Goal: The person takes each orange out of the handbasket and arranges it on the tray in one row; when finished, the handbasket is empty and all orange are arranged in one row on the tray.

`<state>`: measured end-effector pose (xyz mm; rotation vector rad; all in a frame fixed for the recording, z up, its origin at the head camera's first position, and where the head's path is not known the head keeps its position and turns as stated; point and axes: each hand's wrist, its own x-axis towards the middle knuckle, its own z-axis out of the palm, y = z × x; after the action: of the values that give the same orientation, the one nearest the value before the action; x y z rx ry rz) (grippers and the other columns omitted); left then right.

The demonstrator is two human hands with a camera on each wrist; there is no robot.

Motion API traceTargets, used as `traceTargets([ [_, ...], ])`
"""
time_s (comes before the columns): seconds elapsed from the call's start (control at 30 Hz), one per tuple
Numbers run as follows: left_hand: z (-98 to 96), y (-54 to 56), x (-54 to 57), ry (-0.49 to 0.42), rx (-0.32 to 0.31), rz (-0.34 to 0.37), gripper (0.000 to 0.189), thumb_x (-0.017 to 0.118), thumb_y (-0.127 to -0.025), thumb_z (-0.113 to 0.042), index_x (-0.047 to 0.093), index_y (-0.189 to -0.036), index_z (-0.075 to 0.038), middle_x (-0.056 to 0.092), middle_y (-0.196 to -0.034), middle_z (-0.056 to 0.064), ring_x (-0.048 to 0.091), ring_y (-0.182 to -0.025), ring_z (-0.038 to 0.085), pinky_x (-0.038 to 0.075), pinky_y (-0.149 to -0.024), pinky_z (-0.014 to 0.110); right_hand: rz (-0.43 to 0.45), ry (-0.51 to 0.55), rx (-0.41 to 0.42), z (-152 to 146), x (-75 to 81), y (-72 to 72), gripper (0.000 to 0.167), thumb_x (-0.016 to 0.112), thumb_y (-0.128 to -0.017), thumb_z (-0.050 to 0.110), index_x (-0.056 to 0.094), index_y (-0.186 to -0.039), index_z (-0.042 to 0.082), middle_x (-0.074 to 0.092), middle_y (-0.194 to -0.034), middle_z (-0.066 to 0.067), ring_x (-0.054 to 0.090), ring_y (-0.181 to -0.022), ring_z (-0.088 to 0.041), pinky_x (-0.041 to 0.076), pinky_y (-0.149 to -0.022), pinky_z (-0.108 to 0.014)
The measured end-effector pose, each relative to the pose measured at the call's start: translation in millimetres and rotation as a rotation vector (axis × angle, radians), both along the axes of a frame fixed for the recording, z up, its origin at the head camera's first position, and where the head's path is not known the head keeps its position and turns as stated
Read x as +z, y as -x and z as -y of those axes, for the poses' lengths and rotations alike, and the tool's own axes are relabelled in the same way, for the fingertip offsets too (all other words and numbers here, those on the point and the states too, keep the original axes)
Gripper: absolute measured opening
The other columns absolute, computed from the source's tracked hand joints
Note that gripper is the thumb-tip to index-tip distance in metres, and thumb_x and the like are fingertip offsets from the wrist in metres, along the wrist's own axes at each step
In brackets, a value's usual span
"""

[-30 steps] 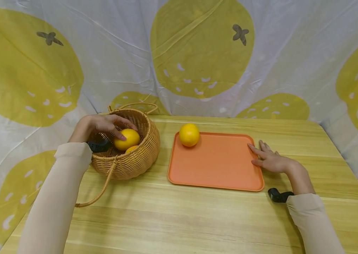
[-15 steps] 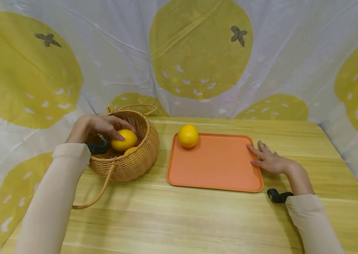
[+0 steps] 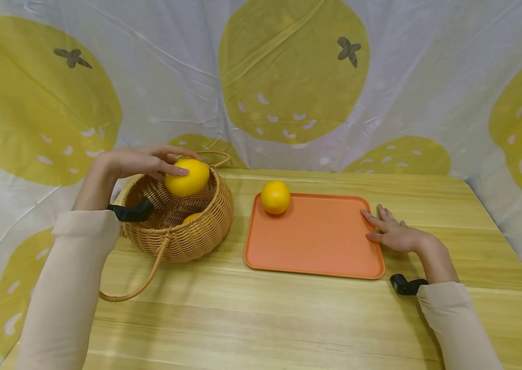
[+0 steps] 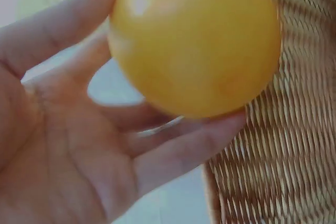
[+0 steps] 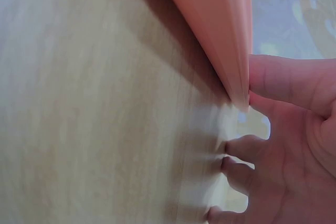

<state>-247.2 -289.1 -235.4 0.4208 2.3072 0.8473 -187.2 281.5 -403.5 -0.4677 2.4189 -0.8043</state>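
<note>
My left hand (image 3: pixel 147 162) holds a yellow-orange orange (image 3: pixel 189 180) between thumb and fingers, over the mouth of a wicker basket (image 3: pixel 205 231). In the left wrist view the orange (image 4: pixel 197 40) fills the upper middle, gripped from the side by the fingers, with the basket's woven wall beyond it. A second orange (image 3: pixel 191 218) lies inside the basket, partly hidden by the rim. My right hand (image 3: pixel 397 234) is spread at the right edge of an orange-coloured tray (image 3: pixel 316 241). Its thumb and a finger touch the tray's rim, while other fingertips rest on the table.
Another orange (image 3: pixel 275 197) sits at the tray's far left corner. One basket handle (image 3: pixel 150 280) hangs down toward the near left of the wooden table (image 3: pixel 261 318), the other stands behind. A fruit-print curtain (image 3: pixel 187 92) closes off the back and sides.
My left hand has lifted the orange from inside the basket to the level of its rim, uncovering more of the basket's inside. The right hand and the tray stay where they were.
</note>
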Motion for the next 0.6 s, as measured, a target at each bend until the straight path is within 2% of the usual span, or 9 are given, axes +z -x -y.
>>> traceTargets([
  [0.03,-3.2,-3.5,2.7,-0.014,0.018,-0.032,0.057,0.06,-0.106,-0.028,0.04,-0.159,-0.022,0.05,-0.151,0.017,0.057,-0.12,0.028,0.053,-0.096,0.038,0.001,-0.001,0.0,0,-0.5,0.2,0.078,0.052,-0.109,0.034,0.01,-0.165,0.0,-0.023,-0.163,-0.038,-0.022,-0.151,-0.057,-0.013,-0.111,-0.08],
  [0.13,-19.2,-16.3,9.8,-0.062,0.099,-0.133,0.056,0.062,-0.105,-0.03,0.043,-0.157,-0.024,0.053,-0.145,0.019,0.058,-0.113,0.023,0.053,-0.09,0.034,0.002,-0.002,0.001,1,-0.6,0.7,0.078,0.051,-0.109,0.034,0.009,-0.165,0.0,-0.023,-0.163,-0.038,-0.022,-0.151,-0.057,-0.014,-0.112,-0.08],
  [0.23,-41.0,-30.4,14.4,-0.155,0.219,-0.187,0.056,0.064,-0.103,-0.033,0.046,-0.156,-0.026,0.055,-0.143,0.019,0.06,-0.108,0.021,0.052,-0.085,0.034,-0.002,-0.005,0.002,1,-0.2,1.9,0.078,0.051,-0.109,0.035,0.009,-0.165,0.0,-0.022,-0.164,-0.038,-0.023,-0.151,-0.057,-0.014,-0.112,-0.079],
  [0.3,-55.5,-38.9,15.4,-0.219,0.275,-0.223,0.056,0.066,-0.102,-0.034,0.048,-0.155,-0.028,0.057,-0.143,0.018,0.06,-0.109,0.021,0.052,-0.084,0.034,-0.007,-0.007,0.003,2,0.1,2.6,0.078,0.052,-0.109,0.034,0.009,-0.165,0.0,-0.022,-0.164,-0.038,-0.022,-0.151,-0.057,-0.014,-0.112,-0.08],
  [0.43,-81.9,-51.3,12.6,-0.268,0.304,-0.296,0.054,0.069,-0.1,-0.034,0.053,-0.151,-0.03,0.06,-0.141,0.014,0.059,-0.114,0.023,0.05,-0.087,0.037,-0.005,-0.011,0.004,3,0.5,2.8,0.078,0.052,-0.109,0.034,0.009,-0.165,0.001,-0.022,-0.164,-0.038,-0.021,-0.151,-0.057,-0.013,-0.112,-0.08],
  [0.6,-117.3,-62.6,-0.1,-0.286,0.309,-0.363,0.053,0.069,-0.101,-0.032,0.052,-0.152,-0.031,0.058,-0.143,0.013,0.059,-0.122,0.029,0.049,-0.095,0.043,0.0,-0.009,-0.002,6,0.1,1.5,0.077,0.052,-0.109,0.034,0.009,-0.165,0.001,-0.022,-0.164,-0.037,-0.022,-0.151,-0.057,-0.013,-0.112,-0.08],
])
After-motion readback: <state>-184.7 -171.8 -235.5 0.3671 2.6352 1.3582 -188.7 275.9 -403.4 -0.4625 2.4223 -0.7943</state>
